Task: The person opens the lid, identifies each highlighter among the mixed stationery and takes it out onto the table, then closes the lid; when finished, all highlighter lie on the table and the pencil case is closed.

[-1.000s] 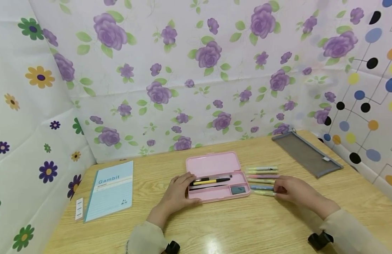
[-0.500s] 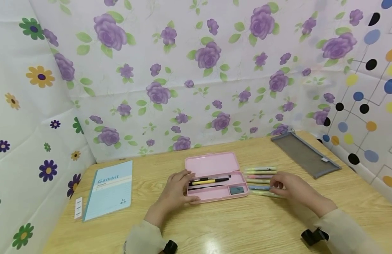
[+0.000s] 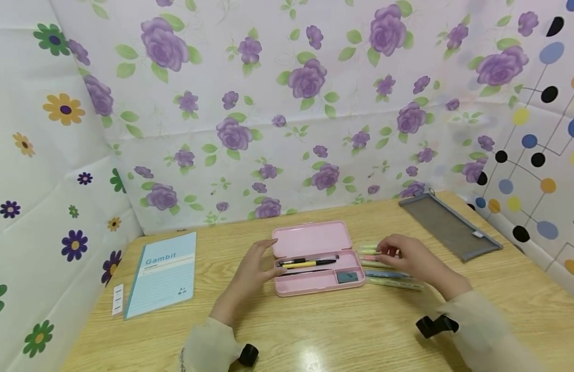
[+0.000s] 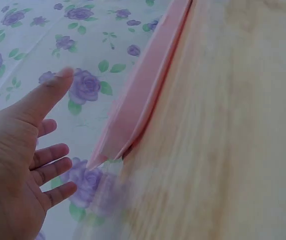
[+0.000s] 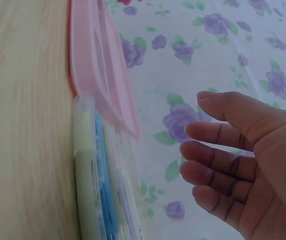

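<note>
An opened pink pencil case [image 3: 312, 239] lies on the table, holding a yellow-and-black pen [image 3: 307, 264], other thin pens and a dark blue-grey eraser [image 3: 347, 277]. Beside its left end my left hand [image 3: 249, 271] hovers with fingers spread; the left wrist view shows it apart from the case. Several highlighters lie in a row right of the case, among them a blue one [image 3: 389, 274] and a yellow one [image 3: 396, 283]. My right hand [image 3: 409, 258] is over the farther highlighters and partly hides them. Its loosely bent fingers hold nothing in the right wrist view.
A light blue notebook [image 3: 168, 279] lies on the left of the table, with a small white strip [image 3: 117, 299] beside it. At the far right lies a grey mesh zip pouch [image 3: 449, 227]. Patterned cloth [image 3: 249, 170] stands along the back and sides.
My left fingers have come off the pencil case's left end and straightened. My right hand has moved left and away from me, from the nearest highlighters to above the farther ones.
</note>
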`<state>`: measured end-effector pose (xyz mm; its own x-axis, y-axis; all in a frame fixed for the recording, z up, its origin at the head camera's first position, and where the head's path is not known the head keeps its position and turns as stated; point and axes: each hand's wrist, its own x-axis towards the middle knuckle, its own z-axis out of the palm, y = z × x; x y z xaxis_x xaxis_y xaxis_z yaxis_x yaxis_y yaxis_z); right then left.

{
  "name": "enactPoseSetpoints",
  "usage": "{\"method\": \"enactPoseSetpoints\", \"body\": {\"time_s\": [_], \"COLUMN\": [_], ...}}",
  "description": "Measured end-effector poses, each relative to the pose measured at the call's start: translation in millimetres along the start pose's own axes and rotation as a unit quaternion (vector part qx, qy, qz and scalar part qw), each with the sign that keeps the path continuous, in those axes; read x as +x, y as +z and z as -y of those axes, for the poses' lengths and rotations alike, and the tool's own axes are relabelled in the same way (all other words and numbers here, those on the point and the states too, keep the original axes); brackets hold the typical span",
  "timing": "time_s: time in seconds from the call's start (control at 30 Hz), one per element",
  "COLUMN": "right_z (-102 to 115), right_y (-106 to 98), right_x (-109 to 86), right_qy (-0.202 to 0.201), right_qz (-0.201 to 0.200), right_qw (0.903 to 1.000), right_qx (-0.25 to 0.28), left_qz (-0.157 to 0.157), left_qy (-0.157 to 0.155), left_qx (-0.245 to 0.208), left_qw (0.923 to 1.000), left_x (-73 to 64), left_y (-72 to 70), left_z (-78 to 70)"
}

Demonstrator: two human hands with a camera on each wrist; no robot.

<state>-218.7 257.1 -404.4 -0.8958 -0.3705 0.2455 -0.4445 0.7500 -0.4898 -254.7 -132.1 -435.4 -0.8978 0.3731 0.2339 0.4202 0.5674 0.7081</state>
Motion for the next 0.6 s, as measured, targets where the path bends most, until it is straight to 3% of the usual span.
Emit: {"method": "enactPoseSetpoints", "body": {"time_s": [0.13,0.27,0.6], "right_z": [2.5,4.5,5.8], "right_y": [2.7,5.7,23.8], "right_x": [11.2,21.6,45.7], "right_qy": [0.001,0.016,0.06], "right_qz": [0.012,0.023,0.022], "right_qw": [0.9998,0.9992,0.9947], "right_qx": [0.015,0.031,0.08], "left_qz": [-0.017,-0.028,-0.05], "left_qy": [-0.045,-0.095,-0.136], "left_qx": [-0.079,-0.152,-0.212], "left_qw": [0.9957,0.9833,0.9664], "left_x": [2.7,5.1,14.7], "left_y": [-0.6,0.2,0.6], "left_z": [-0.5,1.5,11.9]}}
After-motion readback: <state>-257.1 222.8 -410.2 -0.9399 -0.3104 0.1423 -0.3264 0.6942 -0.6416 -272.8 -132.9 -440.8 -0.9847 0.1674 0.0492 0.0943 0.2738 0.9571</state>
